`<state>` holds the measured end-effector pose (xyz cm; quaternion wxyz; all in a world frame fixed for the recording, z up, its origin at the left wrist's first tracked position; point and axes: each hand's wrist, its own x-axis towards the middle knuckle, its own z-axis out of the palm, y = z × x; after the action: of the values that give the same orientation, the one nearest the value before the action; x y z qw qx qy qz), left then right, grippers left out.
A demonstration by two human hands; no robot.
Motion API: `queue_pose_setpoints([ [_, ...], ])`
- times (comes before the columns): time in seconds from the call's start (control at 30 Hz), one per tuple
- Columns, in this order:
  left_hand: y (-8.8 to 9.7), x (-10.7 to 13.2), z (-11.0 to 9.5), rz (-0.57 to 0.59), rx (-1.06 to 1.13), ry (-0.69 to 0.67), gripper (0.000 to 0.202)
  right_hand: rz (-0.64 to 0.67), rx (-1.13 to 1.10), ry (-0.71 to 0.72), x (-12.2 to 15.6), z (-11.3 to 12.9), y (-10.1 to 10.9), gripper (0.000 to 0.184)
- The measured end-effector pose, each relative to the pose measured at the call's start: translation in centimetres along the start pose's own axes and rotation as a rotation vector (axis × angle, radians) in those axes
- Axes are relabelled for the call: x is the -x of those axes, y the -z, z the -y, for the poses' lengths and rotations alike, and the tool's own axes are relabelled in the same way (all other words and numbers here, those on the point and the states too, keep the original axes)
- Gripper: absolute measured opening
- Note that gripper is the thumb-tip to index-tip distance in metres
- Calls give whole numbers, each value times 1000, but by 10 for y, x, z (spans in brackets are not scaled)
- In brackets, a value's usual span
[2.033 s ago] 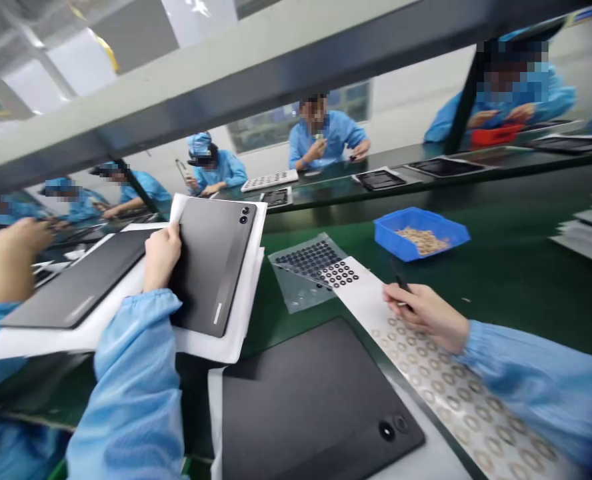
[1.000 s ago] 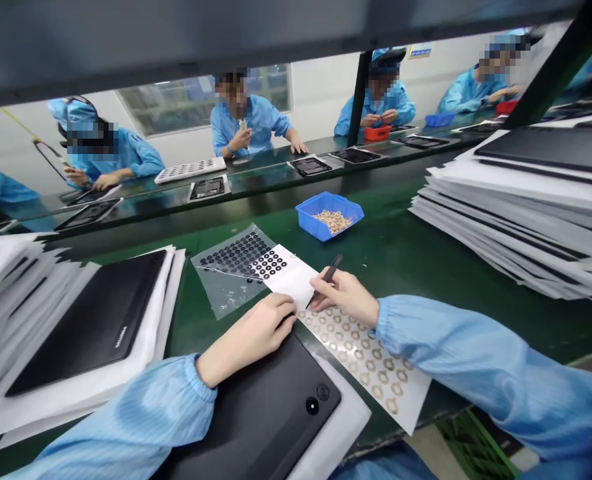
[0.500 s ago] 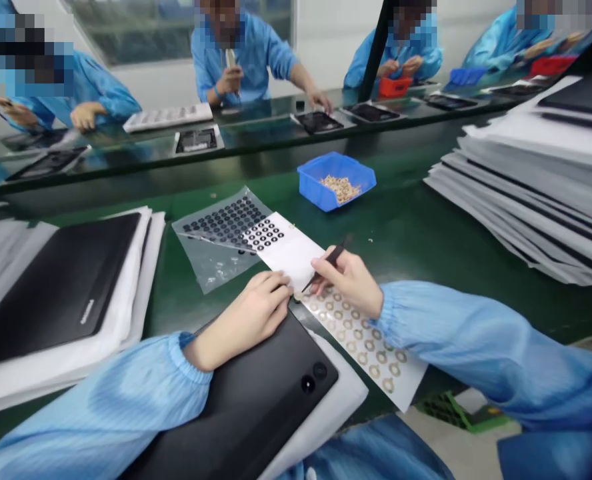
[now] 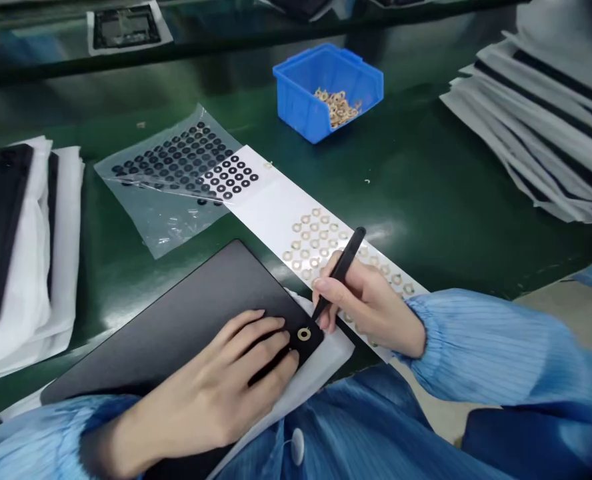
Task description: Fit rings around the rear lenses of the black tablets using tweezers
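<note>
- Hands: the left hand lies open, fingers spread flat on the tablet, apparently to keep it from shifting. The right hand is closed in a pen-like pinch on black tweezers, tips down just beside a gold ring, probably for fine control.
- Far left of the hands: a pile of white sheets with dark slabs between them, lying on the green surface.
- Under the left hand: the dark tablet, the ring on its corner.
- Ahead of the left hand: a plastic sheet of black rings.
- Ahead of the right hand: a white paper strip with rows of gold rings, within easy reach.
- Farther ahead: a blue bin of loose rings.
- Far right: a wrapped stack.
</note>
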<state>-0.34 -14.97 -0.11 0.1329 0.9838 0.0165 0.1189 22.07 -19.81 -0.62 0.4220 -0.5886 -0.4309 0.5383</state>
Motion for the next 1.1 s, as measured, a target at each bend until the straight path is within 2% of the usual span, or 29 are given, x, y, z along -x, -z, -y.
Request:
queue_pose_setpoints([
  [0.1, -4, -1, 0, 36, -16, 2, 29, 0, 21, 9, 1, 0, 0, 28],
  [0.6, -3, -4, 0, 16, 17, 43, 31, 12, 95, 44, 3, 0, 2, 21],
  [1.1, -2, -6, 1, -9, 5, 10, 30, -10, 195, 212, 5, -2, 2, 17],
])
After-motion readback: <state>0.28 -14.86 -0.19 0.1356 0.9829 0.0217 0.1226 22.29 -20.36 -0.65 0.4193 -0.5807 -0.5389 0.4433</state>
